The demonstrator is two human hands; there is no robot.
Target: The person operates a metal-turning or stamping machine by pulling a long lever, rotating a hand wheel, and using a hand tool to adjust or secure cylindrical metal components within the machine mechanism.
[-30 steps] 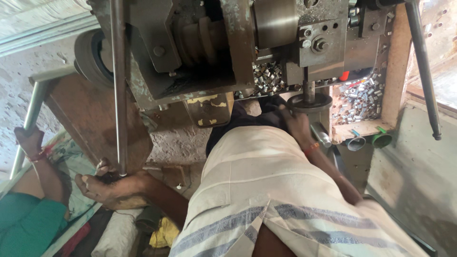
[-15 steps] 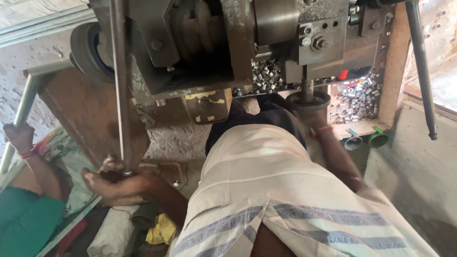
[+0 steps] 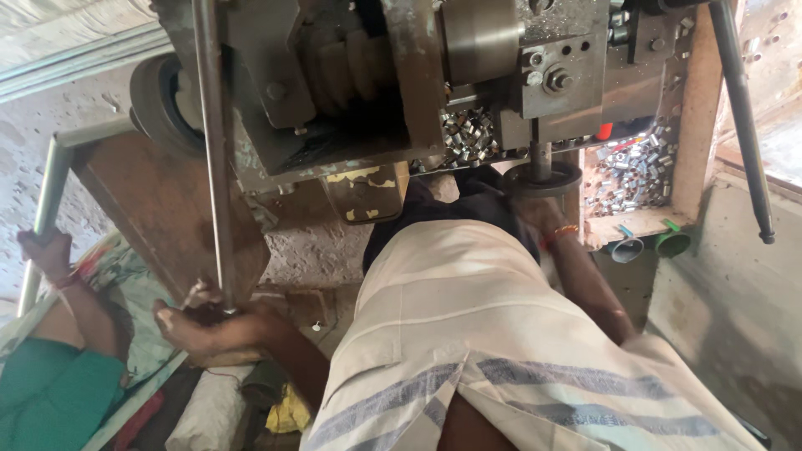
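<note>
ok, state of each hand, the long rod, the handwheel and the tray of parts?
left hand: closed around the rod's lower end
right hand: at the handwheel, grip hidden
long rod: upright, running up to the machine
handwheel: under the machine head
tray: holding many small metal parts

- I have one view only, from the head-worn camera; no second view shares the scene.
- It looks steeply down along the wearer's own body: the pale striped cloth wrap (image 3: 501, 334) fills the lower centre, close to the lens.
- The grey metal machine body (image 3: 401, 75) spans the top edge, slightly farther off.
- At the far left edge I see another person's hand on a grey metal pipe (image 3: 46, 200).
</note>
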